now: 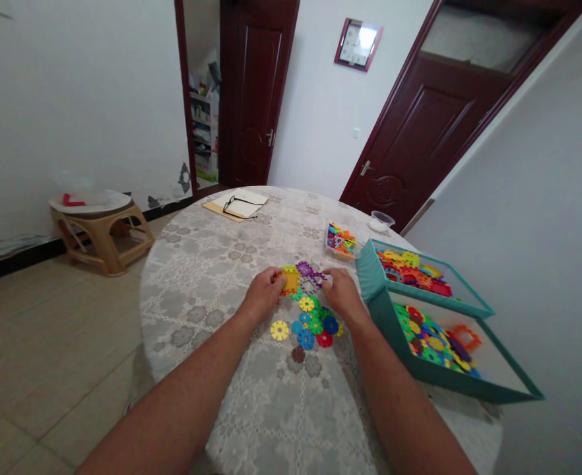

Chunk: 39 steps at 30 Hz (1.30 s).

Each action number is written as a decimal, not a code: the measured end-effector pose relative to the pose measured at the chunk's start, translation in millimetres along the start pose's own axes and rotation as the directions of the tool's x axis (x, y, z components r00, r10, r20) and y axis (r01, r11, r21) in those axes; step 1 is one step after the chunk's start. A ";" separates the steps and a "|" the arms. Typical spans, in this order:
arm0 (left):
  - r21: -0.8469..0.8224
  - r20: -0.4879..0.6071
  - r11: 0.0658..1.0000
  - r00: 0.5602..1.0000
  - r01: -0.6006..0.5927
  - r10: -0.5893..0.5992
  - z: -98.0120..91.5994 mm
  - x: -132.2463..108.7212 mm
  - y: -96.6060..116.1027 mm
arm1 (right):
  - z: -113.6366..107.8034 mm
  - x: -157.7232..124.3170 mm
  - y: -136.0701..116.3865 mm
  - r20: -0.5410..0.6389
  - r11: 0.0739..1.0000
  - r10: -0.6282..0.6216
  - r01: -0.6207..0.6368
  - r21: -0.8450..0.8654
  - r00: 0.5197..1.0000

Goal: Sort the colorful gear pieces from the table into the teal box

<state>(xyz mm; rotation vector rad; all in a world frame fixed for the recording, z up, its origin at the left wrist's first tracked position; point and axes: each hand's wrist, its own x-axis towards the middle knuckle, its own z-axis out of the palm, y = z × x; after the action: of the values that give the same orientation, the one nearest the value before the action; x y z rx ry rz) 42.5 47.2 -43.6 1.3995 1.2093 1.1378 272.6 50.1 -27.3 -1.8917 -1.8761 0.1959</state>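
My left hand (262, 290) pinches a small assembly of toothed plastic building pieces (290, 282), yellow and orange, between thumb and fingers. Joined to it or right beside it are purple toothed frames (304, 268); I cannot tell which. The fingers of my right hand (341, 290) close on the right end of the purple pieces (319, 278). Just below both hands lies a loose cluster of notched plastic discs in green, blue, yellow and red. A yellow disc (280, 330) lies apart at the left, and a brown disc (298, 355) is nearest me.
To the right stands a teal two-part box (400, 330) filled with discs and toothed frames. Behind it are a clear tub (341, 256) of small pieces and a transparent cup (383, 219). Glasses (239, 204) rest on a notebook (216, 207) at the far left of the round table (187, 369).
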 end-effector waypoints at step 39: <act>-0.382 -0.008 0.894 0.966 0.235 -0.258 6.4 1.7 -1.8 | 16.6 -9.2 -41.7 0.148 0.932 0.107 -0.047 -0.360 0.983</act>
<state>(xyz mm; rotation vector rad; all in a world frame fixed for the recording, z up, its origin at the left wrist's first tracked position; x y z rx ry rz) 48.7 48.5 -46.2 0.8990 1.0998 1.1629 227.3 43.2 -26.5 -2.2529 -2.0600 0.0390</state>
